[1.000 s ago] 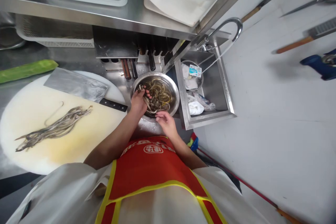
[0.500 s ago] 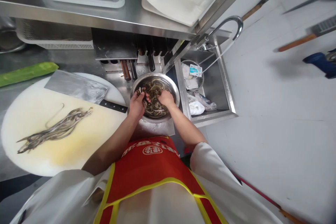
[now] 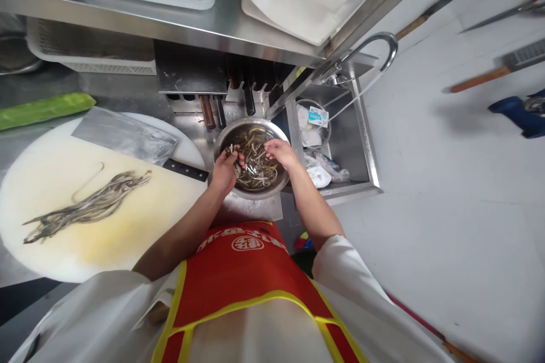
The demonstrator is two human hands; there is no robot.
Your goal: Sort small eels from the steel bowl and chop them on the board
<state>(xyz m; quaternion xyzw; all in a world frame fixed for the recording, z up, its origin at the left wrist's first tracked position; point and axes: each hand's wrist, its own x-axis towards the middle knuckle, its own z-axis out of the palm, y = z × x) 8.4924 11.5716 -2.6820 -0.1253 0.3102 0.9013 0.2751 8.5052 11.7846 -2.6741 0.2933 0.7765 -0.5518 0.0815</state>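
A round steel bowl (image 3: 284, 180) holds water and many long, thin, dark-and-pale eel-like strips (image 3: 258, 167). Over its left side my left hand (image 3: 225, 173) is closed around a small bunch of these strips, their ends showing above the thumb. My right hand (image 3: 281, 153) is over the bowl's right side, just above the water, with thumb and fingers drawn together; whatever is at the fingertips is too small to make out. More strips lie in a lengthwise bundle (image 3: 91, 204) on the round white cutting board (image 3: 140, 238) to the left.
A cleaver (image 3: 128, 137) lies across the board's back edge, its black handle pointing toward the bowl. Behind are a knife rack (image 3: 191, 76) and a peeled green vegetable (image 3: 46, 109). At right is a sink (image 3: 357, 153) with bags and a tap (image 3: 389, 48). A steel shelf (image 3: 170, 31) overhangs the back.
My right hand has lifted out of the strips and moved up and right toward the bowl's rim. My left hand stays almost in place, still holding its bunch.
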